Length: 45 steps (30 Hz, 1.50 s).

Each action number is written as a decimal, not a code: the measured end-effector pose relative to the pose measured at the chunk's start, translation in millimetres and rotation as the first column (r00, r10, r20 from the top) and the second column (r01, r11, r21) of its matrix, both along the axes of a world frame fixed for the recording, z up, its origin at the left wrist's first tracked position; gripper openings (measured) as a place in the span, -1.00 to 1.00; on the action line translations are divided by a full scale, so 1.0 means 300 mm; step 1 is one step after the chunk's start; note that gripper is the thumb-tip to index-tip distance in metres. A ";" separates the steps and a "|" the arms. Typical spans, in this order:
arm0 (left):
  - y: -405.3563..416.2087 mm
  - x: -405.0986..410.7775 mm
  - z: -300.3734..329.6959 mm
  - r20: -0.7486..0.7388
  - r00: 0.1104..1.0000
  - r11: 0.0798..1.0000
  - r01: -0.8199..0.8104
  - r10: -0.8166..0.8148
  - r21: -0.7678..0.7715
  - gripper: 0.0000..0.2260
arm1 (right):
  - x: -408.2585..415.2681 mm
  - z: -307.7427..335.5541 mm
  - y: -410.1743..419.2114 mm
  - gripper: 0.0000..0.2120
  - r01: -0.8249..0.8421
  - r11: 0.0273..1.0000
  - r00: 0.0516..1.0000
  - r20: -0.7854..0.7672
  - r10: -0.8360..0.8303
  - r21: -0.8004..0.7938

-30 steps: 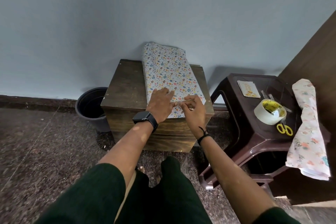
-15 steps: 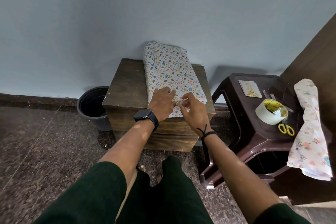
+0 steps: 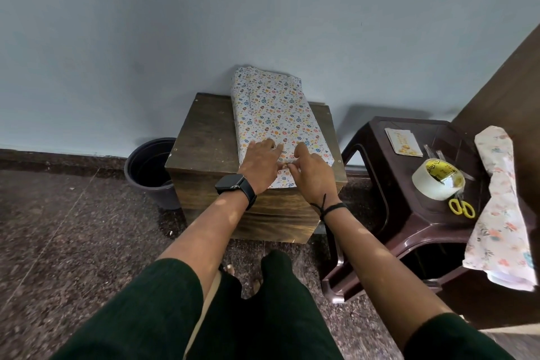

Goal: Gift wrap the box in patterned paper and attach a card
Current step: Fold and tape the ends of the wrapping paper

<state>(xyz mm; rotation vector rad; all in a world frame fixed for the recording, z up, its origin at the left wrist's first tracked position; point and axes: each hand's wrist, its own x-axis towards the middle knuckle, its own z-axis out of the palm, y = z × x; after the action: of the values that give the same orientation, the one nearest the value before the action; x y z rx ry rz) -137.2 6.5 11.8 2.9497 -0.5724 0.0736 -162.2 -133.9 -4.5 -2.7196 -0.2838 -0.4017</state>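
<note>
A speckled dark stone floor (image 3: 73, 242) runs up to a pale blue-grey wall (image 3: 204, 23), and a person in dark green sleeves reaches forward over it. Nearest the camera, both forearms stretch out, the left one wearing a black watch (image 3: 232, 184) and the right one a black cord at the wrist. The left hand (image 3: 263, 166) lies flat with fingers straight, pressing down on the near end of the box (image 3: 277, 123), which is covered in white paper printed with small coloured dots. The right hand (image 3: 311, 175) sits just beside it, its fingertips and thumb curled to pinch the paper (image 3: 280, 114) at the fold on the near edge. The box rests lengthwise on a dark wooden cabinet (image 3: 204, 137), its far end against the wall. Left of the cabinet stands a black bucket (image 3: 146, 169) on the floor. To the right, a brown plastic stool (image 3: 409, 213) carries a card (image 3: 403, 142), a roll of clear tape (image 3: 436, 183), yellow-handled scissors (image 3: 461, 207) and a floral sheet (image 3: 502, 207) draped over its far edge.
</note>
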 end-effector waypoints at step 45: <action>0.001 0.003 -0.019 -0.025 1.000 0.996 0.004 -0.006 -0.094 -0.56 | -0.217 0.133 -0.849 -0.72 0.702 0.629 0.700 -0.163 -0.695 0.333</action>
<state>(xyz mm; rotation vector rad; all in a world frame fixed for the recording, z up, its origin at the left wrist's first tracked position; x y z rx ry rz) -136.4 6.7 6.0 2.8540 -0.5575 0.0614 -227.4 -388.6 35.5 -2.3315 0.8291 -0.5621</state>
